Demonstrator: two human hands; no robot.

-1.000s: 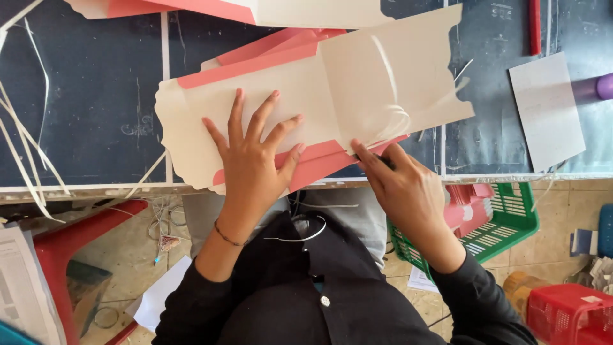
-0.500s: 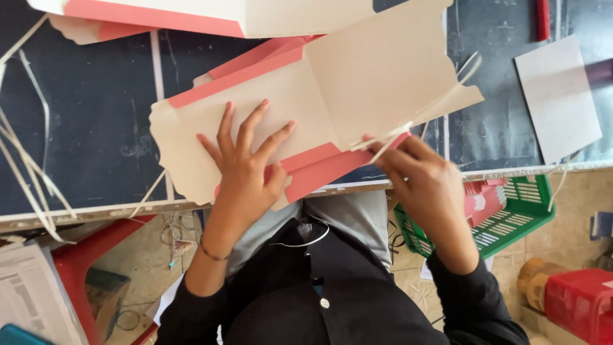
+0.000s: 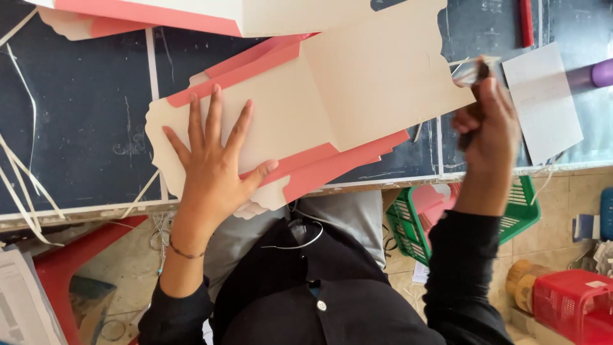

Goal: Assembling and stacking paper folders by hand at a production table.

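A flat sheet of cut cardboard, cream on its upper face with salmon-pink edges showing underneath, lies across the near edge of a dark table, its scalloped end pointing left and part of it hanging just past the table's rim. The left hand rests flat on the left part of the cardboard, fingers spread wide and pressing down, gripping nothing. The right hand is raised at the cardboard's right edge, blurred, its fingers closed around a thin pale strip beside that edge; whether the strip is joined to the sheet cannot be told. More cream and pink cardboard lies along the far side of the table, touching or overlapping the sheet. Thin paper strips trail over the table's left side. To the right of the raised hand lies a grey rectangular sheet, with a purple object just beyond it and a red stick farther up. Below the table are a green basket, a red crate and a red stool.
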